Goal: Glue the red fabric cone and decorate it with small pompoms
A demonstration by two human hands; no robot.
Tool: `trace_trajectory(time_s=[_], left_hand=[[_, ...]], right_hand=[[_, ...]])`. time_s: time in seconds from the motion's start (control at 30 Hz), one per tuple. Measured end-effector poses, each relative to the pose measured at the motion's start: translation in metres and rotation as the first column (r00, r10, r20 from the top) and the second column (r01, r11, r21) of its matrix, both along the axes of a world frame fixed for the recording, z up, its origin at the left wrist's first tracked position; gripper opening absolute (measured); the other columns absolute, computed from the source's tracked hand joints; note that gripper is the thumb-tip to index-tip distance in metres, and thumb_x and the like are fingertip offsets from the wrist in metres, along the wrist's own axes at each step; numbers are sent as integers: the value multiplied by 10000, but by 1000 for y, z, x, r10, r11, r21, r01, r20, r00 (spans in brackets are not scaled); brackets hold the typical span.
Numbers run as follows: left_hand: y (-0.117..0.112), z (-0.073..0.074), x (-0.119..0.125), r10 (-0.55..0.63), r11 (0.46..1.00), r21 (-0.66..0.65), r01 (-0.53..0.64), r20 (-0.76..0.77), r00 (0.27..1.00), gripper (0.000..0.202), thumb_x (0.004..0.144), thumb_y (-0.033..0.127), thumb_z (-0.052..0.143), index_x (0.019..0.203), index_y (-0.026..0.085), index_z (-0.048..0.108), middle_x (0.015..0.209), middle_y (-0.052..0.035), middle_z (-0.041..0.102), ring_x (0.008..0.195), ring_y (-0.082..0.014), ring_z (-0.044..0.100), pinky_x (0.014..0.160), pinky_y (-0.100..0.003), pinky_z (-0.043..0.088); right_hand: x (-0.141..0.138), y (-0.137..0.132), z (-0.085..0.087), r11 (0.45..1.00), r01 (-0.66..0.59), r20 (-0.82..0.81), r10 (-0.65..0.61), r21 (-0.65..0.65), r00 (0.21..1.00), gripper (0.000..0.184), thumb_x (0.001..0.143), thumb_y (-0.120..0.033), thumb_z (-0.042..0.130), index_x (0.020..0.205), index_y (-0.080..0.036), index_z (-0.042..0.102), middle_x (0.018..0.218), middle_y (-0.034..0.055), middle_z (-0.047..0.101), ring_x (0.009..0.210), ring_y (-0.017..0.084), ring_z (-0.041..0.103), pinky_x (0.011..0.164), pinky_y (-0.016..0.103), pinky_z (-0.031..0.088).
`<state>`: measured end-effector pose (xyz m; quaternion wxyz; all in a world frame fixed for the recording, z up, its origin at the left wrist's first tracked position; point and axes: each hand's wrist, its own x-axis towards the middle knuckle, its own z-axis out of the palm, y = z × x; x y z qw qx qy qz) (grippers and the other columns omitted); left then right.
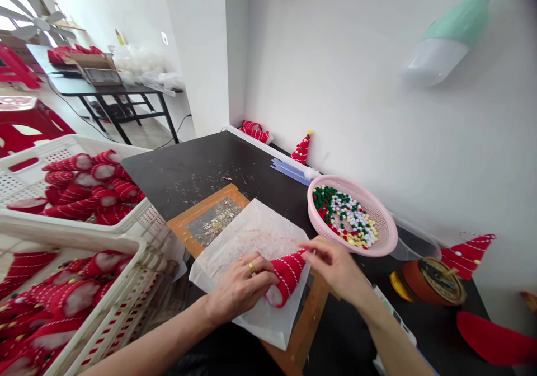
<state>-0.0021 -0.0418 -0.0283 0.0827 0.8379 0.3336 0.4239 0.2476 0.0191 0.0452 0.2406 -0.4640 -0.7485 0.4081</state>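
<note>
Well, red cone (289,278) between opposing fingers (262,280), tip unclear.

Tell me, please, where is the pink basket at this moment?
In the head view, the pink basket sits right of centre on the dark table, just beyond the right hand, with the blue strips ending at its left.

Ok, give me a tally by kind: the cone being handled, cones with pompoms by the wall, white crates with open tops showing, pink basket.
Handled red cone: 1
Cones with pompoms by the wall: 2
White crates: 2
Pink basket: 1
Total: 6
</note>
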Motion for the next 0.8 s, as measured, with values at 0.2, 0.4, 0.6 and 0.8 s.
trace_trajectory(time_s=[0.2, 0.4, 0.6, 0.8], left_hand=[[-1, -1, -4, 5, 1000, 11, -5, 2, 1000, 168, 979, 82, 557, 1018, 202, 669, 953, -52, 699, 798, -163, 591, 735, -281, 466], [-2, -2, -2, 11, 1000, -1, -11, -5, 1000, 166, 978, 86, 562, 1012, 208, 670, 955, -50, 703, 794, -165, 586, 729, -286, 457], [-2, -3, -3, 18, 1000, -3, -18, -17, 1000, 167, 980, 93, 558, 1018, 211, 671, 947, -50, 698, 791, -165, 584, 726, -285, 455], [-5, -7, -6, 22, 1000, -9, -22, -12, 1000, 164, 982, 97, 556, 1016, 214, 666, 953, -51, 698, 801, -165, 599, 733, -281, 464]], right_hand=[[94, 83, 19, 896, 290, 423, -418, 335, 804, 351, 930, -444, 552, 1055, -196, 767, 896, 62, 777, 769, 228, 693, 688, 314, 504], [107, 133, 0, 967, 124, 701, -247, 223, 669, 130, 848, -223, 688, 807, -218, 812, 855, 48, 811, 821, 232, 729, 711, 299, 476], [83, 143, -19, 989, 58, 874, -150, 139, 462, 196, 953, -352, 705, 935, -157, 724, 932, 40, 745, 852, 195, 708, 795, 365, 568], [77, 143, -12, 982, 66, 876, -188, 177, 445, 134, 915, -273, 728, 862, -152, 710, 851, 37, 718, 768, 187, 682, 698, 320, 539]])
